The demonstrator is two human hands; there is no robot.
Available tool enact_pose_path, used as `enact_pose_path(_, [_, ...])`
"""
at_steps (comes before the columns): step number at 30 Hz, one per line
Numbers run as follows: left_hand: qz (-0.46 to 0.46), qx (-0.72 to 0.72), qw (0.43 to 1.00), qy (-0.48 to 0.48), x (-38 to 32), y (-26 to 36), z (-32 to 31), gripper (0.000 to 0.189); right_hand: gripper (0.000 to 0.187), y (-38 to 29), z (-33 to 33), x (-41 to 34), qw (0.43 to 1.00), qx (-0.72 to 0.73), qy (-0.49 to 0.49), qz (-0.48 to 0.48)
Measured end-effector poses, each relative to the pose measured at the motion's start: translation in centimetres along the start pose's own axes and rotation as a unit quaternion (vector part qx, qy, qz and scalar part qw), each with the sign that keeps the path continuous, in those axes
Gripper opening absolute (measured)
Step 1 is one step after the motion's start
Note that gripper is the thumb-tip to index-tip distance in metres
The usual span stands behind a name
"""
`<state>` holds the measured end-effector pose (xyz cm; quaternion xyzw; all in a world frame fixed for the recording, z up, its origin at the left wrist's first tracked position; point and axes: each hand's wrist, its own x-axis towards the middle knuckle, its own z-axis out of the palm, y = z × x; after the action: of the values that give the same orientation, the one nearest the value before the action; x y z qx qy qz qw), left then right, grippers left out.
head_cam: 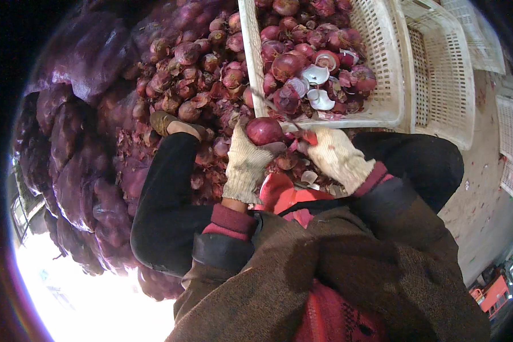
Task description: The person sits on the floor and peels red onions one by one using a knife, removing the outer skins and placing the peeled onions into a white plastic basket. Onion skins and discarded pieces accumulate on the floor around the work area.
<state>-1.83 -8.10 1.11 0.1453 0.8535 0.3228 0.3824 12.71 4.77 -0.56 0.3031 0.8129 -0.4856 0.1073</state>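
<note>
My left hand (247, 164), in a cream knitted glove, grips a whole red onion (264, 131) at the near corner of a crate. The onion's skin looks smooth and shiny. To its right, my right hand (337, 156), gloved the same way, is closed around the red handle (310, 137) of a tool. A thin, blurred dark strip runs up and left from near this handle; it may be a blade. Purple skin scraps hang between the two hands. The white plastic crate (374, 51) just beyond holds many red onions (288, 66), along with cut white pieces (320, 99).
Loose red onions (188, 53) and dry skins cover the ground left of the crate. Full purple mesh sacks (75, 141) are stacked at the left. More plastic crates (446, 81) stand at the right, beside the concrete floor (470, 205). A red seat (278, 192) shows between my legs.
</note>
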Motion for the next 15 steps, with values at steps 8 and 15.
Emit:
enact_pose_path(8, [-0.018,-0.062,0.997,-0.034,0.0,0.3,-0.1,0.092,0.03,-2.1,-2.4,-2.8,0.992,-0.036,-0.103,0.066])
enact_pose_path(15, [0.048,-0.045,0.998,-0.012,0.1,0.0,0.2,0.077,0.039,-1.3,-2.1,-2.5,0.99,-0.052,-0.12,0.053])
